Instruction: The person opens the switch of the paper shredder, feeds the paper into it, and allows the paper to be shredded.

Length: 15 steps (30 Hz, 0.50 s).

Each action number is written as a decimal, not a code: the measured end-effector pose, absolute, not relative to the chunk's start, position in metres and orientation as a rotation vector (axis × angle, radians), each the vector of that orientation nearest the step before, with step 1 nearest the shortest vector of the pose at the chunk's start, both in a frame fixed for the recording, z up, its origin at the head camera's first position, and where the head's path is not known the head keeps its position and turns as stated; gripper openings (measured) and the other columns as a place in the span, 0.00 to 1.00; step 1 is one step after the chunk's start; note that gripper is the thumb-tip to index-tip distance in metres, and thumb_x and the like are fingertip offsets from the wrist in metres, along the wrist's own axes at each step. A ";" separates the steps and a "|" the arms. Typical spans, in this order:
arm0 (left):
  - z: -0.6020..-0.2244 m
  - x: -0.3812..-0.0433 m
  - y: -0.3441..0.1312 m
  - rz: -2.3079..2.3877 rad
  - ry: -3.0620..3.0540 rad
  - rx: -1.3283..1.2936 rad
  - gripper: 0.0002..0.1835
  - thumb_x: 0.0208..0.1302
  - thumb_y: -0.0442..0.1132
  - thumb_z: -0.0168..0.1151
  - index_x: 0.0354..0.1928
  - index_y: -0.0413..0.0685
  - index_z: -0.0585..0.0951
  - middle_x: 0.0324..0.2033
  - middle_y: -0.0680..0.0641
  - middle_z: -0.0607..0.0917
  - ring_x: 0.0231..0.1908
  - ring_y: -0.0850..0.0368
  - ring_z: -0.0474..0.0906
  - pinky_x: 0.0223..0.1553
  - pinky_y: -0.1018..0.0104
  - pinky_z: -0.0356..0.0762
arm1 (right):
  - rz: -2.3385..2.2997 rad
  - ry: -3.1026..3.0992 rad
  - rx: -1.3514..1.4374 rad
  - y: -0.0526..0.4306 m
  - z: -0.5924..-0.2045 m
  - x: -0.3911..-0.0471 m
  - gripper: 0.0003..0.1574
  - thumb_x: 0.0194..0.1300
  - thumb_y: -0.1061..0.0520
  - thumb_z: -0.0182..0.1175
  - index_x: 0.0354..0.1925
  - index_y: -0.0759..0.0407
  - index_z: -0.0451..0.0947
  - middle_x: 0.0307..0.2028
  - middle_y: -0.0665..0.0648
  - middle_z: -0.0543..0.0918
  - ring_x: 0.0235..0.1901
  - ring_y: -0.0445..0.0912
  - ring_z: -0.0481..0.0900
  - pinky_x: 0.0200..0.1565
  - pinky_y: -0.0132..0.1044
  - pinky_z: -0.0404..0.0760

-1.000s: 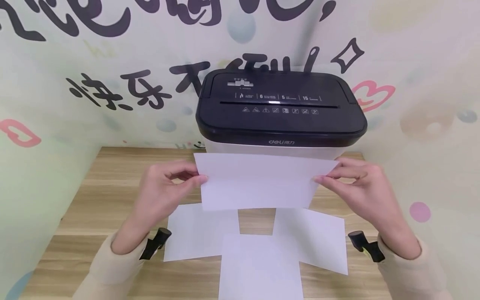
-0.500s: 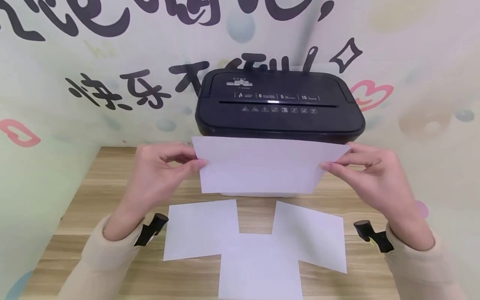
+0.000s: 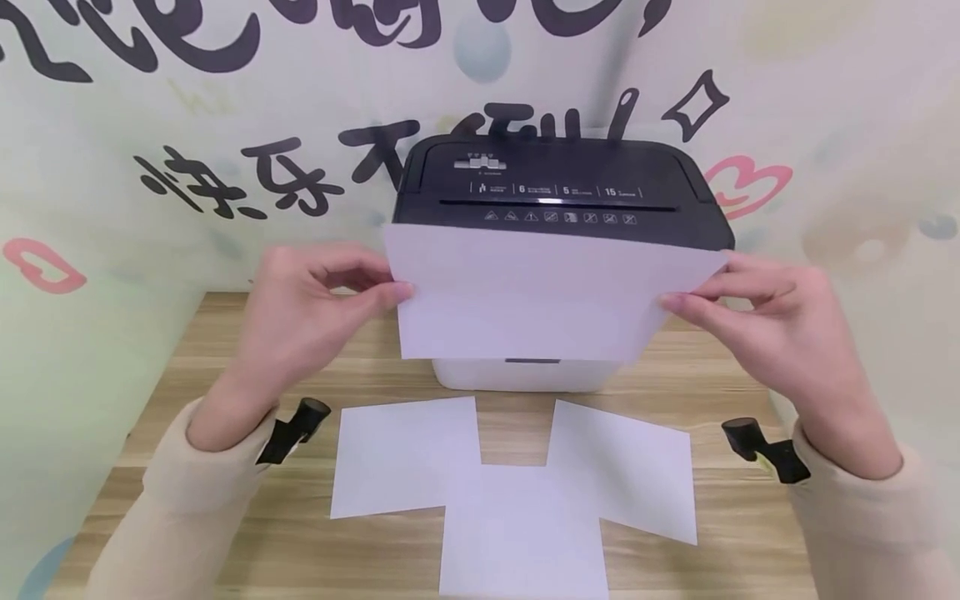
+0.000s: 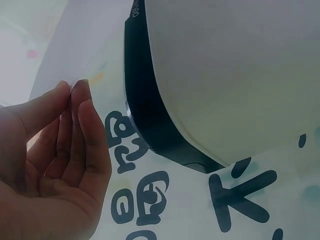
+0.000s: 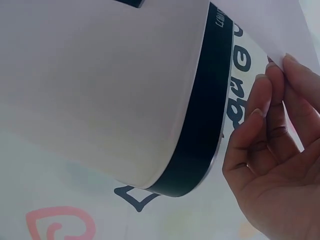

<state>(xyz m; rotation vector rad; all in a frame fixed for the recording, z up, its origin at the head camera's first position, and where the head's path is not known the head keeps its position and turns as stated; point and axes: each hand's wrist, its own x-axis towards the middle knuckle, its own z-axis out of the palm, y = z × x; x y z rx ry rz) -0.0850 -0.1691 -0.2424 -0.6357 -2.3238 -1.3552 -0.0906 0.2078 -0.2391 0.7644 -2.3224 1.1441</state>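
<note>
A white sheet of paper hangs between both hands in front of a paper shredder with a black top and white body. My left hand pinches the sheet's left edge between thumb and fingers; the same pinch shows on the left hand in the left wrist view. At the right edge, my right hand pinches the paper likewise, also seen on the right hand in the right wrist view. The sheet's upper edge overlaps the shredder's front part, below its long slot. The sheet hides much of the white body.
On the wooden table lie three more white sheets: a left sheet, a right sheet and a front sheet meeting them at its corners. Behind stands a wall covering with dark lettering and coloured shapes.
Both hands have raised the sheet of paper up and forward, from below the shredder's top to over its front part. The hands are farther apart. The shredder and the lying sheets stay put.
</note>
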 end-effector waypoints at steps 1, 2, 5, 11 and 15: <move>-0.240 -0.086 -0.169 -1.357 -2.324 -0.636 0.04 0.53 0.27 0.74 0.30 0.41 0.89 0.23 0.53 0.87 0.25 0.62 0.83 0.28 0.73 0.76 | 1.150 -2.318 0.757 0.208 -0.238 -0.092 0.15 0.43 0.82 0.70 0.27 0.67 0.88 0.24 0.46 0.84 0.21 0.36 0.65 0.22 0.26 0.59; -0.238 -0.087 -0.168 -1.354 -2.324 -0.637 0.04 0.53 0.28 0.74 0.30 0.42 0.89 0.23 0.53 0.87 0.25 0.62 0.83 0.28 0.73 0.76 | 1.146 -2.318 0.750 0.209 -0.236 -0.092 0.14 0.43 0.82 0.70 0.27 0.68 0.88 0.24 0.46 0.84 0.21 0.36 0.66 0.22 0.26 0.59; -0.233 -0.091 -0.167 -1.357 -2.314 -0.646 0.04 0.53 0.27 0.74 0.30 0.42 0.89 0.22 0.53 0.86 0.25 0.62 0.82 0.28 0.73 0.76 | 1.142 -2.310 0.727 0.210 -0.231 -0.094 0.12 0.45 0.80 0.70 0.27 0.69 0.88 0.22 0.44 0.83 0.21 0.36 0.66 0.22 0.25 0.59; -0.224 -0.098 -0.165 -1.379 -2.282 -0.663 0.04 0.53 0.26 0.74 0.29 0.40 0.89 0.23 0.51 0.86 0.26 0.60 0.83 0.30 0.72 0.78 | 1.110 -2.313 0.707 0.211 -0.220 -0.097 0.11 0.46 0.80 0.70 0.28 0.69 0.88 0.23 0.45 0.85 0.23 0.37 0.69 0.24 0.25 0.62; -0.217 -0.102 -0.163 -1.349 -2.294 -0.665 0.03 0.54 0.28 0.74 0.29 0.40 0.89 0.24 0.51 0.87 0.26 0.61 0.83 0.31 0.72 0.79 | 1.137 -2.315 0.673 0.212 -0.216 -0.101 0.09 0.47 0.78 0.71 0.29 0.70 0.88 0.24 0.48 0.86 0.22 0.38 0.69 0.24 0.25 0.62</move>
